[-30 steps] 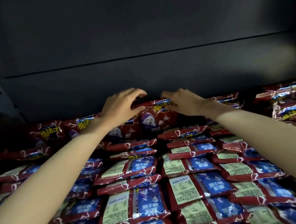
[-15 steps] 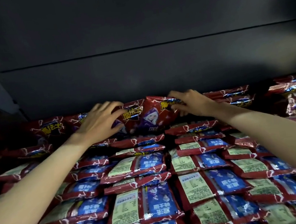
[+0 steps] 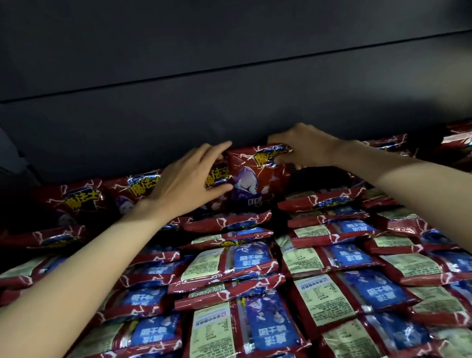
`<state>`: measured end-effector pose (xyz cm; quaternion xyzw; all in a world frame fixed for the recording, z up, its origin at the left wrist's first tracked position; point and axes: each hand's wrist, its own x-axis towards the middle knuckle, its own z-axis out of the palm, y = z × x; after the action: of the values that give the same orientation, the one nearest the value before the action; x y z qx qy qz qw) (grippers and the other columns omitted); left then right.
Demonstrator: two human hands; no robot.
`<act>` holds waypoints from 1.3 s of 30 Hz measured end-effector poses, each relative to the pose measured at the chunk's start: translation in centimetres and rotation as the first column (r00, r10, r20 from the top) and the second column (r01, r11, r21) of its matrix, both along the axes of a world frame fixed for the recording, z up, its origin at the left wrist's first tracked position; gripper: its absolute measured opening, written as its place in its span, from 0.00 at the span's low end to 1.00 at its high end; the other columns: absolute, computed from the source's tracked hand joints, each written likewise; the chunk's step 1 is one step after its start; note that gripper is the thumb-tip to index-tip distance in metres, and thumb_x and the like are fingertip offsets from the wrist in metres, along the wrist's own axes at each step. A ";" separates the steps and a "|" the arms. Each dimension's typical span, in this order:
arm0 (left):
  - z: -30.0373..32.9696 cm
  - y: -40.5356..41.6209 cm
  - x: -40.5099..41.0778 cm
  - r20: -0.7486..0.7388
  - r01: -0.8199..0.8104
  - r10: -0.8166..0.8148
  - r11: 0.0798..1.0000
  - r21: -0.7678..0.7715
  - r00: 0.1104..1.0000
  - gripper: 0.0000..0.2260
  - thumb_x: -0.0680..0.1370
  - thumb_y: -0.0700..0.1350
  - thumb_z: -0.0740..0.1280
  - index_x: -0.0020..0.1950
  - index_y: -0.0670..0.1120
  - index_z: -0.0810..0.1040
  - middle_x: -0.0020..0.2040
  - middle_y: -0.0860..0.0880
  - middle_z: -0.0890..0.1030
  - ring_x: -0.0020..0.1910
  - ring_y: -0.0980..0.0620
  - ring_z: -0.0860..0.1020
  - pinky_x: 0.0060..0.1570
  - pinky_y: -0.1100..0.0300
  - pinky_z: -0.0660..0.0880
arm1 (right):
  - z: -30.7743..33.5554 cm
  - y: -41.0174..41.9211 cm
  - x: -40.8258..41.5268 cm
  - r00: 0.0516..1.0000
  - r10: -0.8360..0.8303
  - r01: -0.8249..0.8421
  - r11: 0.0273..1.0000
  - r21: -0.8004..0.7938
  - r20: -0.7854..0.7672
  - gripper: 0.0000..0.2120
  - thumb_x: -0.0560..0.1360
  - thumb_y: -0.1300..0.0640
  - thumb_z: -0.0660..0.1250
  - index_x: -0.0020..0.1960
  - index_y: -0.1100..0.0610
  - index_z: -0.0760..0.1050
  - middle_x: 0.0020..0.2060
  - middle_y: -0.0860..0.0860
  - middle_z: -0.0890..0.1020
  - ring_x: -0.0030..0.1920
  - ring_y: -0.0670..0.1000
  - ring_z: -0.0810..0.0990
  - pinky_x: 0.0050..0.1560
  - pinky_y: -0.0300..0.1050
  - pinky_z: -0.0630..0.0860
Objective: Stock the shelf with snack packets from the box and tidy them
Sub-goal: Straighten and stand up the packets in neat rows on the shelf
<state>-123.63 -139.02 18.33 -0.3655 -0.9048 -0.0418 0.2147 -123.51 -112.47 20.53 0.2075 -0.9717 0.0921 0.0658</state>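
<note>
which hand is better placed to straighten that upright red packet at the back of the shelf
Right. The right hand already pinches the upright packet at its top edge; the left hand lies mostly on the neighbouring packet.

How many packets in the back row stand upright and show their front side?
4 can be told: one far left, one beside it, one mostly behind the left hand, and one gripped by the right hand. More may be hidden behind the arms.

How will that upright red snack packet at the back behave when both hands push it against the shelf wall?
The upright red snack packet looks puffy and crinkled, so it will probably flex rather than stay stiff. Its glossy film may slip under the left hand and right hand. Standing on edge behind the flat packets, it seems apt to tip forward.
</note>
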 end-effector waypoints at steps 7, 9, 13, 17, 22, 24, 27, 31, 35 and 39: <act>0.0 2.8 -1.8 -0.067 0.065 -0.061 0.996 0.062 0.996 0.26 0.74 0.53 0.70 0.69 0.51 0.67 0.59 0.47 0.71 0.39 0.56 0.70 0.26 0.68 0.63 | -1.6 1.5 6.6 0.914 -0.306 0.219 0.924 -0.312 -0.266 0.16 0.77 0.46 0.64 0.55 0.57 0.68 0.50 0.52 0.74 0.40 0.51 0.77 0.43 0.45 0.73; -0.3 3.1 -2.0 -0.091 0.082 -0.076 0.995 0.064 0.993 0.28 0.71 0.54 0.72 0.68 0.49 0.68 0.60 0.46 0.71 0.45 0.54 0.73 0.30 0.64 0.69 | -1.7 1.2 8.0 0.966 -0.254 0.249 0.964 -0.090 -0.046 0.19 0.76 0.37 0.58 0.53 0.52 0.69 0.46 0.47 0.75 0.43 0.50 0.78 0.44 0.46 0.74; -0.6 3.8 -2.3 -0.157 0.135 -0.134 0.991 -0.004 0.978 0.34 0.68 0.55 0.75 0.69 0.48 0.66 0.61 0.44 0.71 0.57 0.46 0.72 0.54 0.53 0.70 | -1.9 -0.1 7.2 0.857 -0.127 0.095 0.991 0.090 0.499 0.32 0.72 0.28 0.45 0.70 0.40 0.64 0.66 0.45 0.71 0.65 0.50 0.70 0.64 0.45 0.66; -0.6 4.4 -2.5 -0.209 0.194 -0.215 0.974 -0.117 0.954 0.36 0.66 0.50 0.77 0.71 0.48 0.66 0.58 0.42 0.73 0.54 0.45 0.74 0.53 0.52 0.71 | -1.8 0.1 6.9 0.821 -0.100 0.035 0.991 0.126 0.562 0.32 0.72 0.28 0.46 0.71 0.41 0.63 0.69 0.44 0.69 0.68 0.50 0.68 0.65 0.45 0.63; -0.2 6.4 -2.5 -0.245 0.258 -0.270 0.963 -0.084 0.931 0.37 0.65 0.47 0.78 0.70 0.44 0.67 0.57 0.39 0.74 0.53 0.43 0.76 0.53 0.50 0.74 | -1.0 1.1 8.5 0.799 -0.040 0.000 0.998 0.067 0.600 0.36 0.69 0.27 0.45 0.72 0.41 0.62 0.70 0.43 0.67 0.69 0.48 0.66 0.69 0.45 0.61; -0.2 7.4 -2.7 -0.251 0.283 -0.297 0.955 -0.090 0.921 0.36 0.66 0.48 0.78 0.70 0.44 0.67 0.58 0.40 0.74 0.54 0.43 0.76 0.53 0.50 0.74 | -0.7 1.3 8.7 0.795 -0.037 0.018 0.999 0.036 0.606 0.37 0.68 0.27 0.44 0.73 0.41 0.61 0.72 0.42 0.65 0.71 0.47 0.64 0.71 0.45 0.58; -0.8 8.1 -3.5 -0.249 0.277 -0.331 0.933 -0.228 0.910 0.35 0.68 0.53 0.76 0.71 0.48 0.66 0.59 0.43 0.75 0.56 0.45 0.74 0.56 0.52 0.70 | -0.6 1.5 8.7 0.789 -0.027 0.054 0.998 -0.026 0.614 0.37 0.68 0.26 0.45 0.74 0.40 0.58 0.73 0.40 0.62 0.73 0.46 0.60 0.73 0.45 0.53; -1.0 7.0 -4.1 -0.300 0.247 -0.333 0.924 -0.291 0.894 0.33 0.71 0.58 0.70 0.72 0.51 0.65 0.64 0.44 0.74 0.63 0.45 0.71 0.61 0.50 0.64 | -0.7 1.9 8.8 0.808 -0.041 0.127 0.986 -0.105 0.588 0.37 0.68 0.27 0.44 0.74 0.41 0.57 0.73 0.41 0.62 0.73 0.46 0.60 0.74 0.48 0.52; -1.0 5.6 -4.2 -0.252 0.247 -0.322 0.925 -0.287 0.913 0.34 0.71 0.56 0.72 0.73 0.50 0.63 0.64 0.45 0.73 0.61 0.45 0.72 0.58 0.51 0.68 | -1.1 1.7 8.7 0.800 -0.092 0.149 0.988 -0.048 0.593 0.38 0.68 0.26 0.43 0.74 0.40 0.58 0.74 0.42 0.62 0.73 0.48 0.60 0.74 0.50 0.53; -1.3 5.4 -3.9 -0.181 0.259 -0.314 0.926 -0.274 0.932 0.37 0.68 0.44 0.77 0.73 0.46 0.64 0.60 0.43 0.75 0.52 0.45 0.78 0.51 0.54 0.73 | -1.2 0.9 8.6 0.792 -0.095 0.127 0.992 -0.010 0.603 0.36 0.70 0.27 0.43 0.74 0.40 0.58 0.74 0.42 0.62 0.74 0.48 0.60 0.73 0.48 0.52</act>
<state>-127.50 -133.60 17.00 -0.5204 -0.8097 0.0803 0.2591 -114.95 -111.58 19.38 0.1085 -0.9501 0.1735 -0.2353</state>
